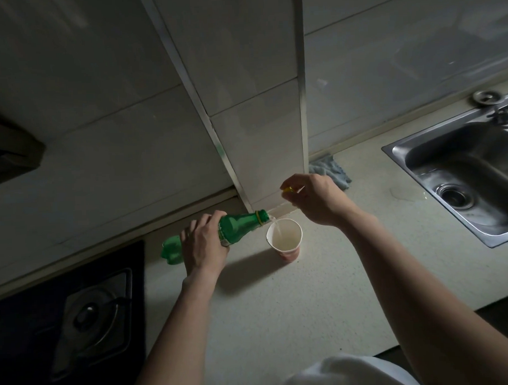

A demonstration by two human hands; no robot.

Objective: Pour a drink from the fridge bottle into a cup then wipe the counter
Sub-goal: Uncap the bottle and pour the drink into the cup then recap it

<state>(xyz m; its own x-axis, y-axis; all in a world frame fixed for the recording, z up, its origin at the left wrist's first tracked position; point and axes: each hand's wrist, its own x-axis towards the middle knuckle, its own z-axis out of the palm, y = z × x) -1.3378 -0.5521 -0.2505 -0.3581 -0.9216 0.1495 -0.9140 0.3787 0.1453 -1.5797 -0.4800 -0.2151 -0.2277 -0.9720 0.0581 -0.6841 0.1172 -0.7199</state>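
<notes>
While the pour is under way, the green bottle (pixel 236 226) lies tipped almost flat above the desk (pixel 308 305), its mouth just over the left rim of the paper cup (pixel 291 253), and a thin stream runs from it down into the cup. The left grip (pixel 204 246) is wrapped round the bottle's middle and carries it. The right grip (pixel 313 200) hangs above and a little beyond the cup, apart from it, pinching the yellow cap (pixel 288 189) between thumb and fingertips. From where I stand, pale drink covers the cup's bottom, but how full it is I cannot say. So I would judge the first half mostly in hand: the bottle is out and open, and the drink is going in. Left to do are righting the bottle, capping it and the wiping. A blue-grey cloth (pixel 331 172) lies bunched against the far wall, between the cup and the sink (pixel 459 168) on the right, untouched. A faint wet patch (pixel 405 197) shows near the sink's left edge.
</notes>
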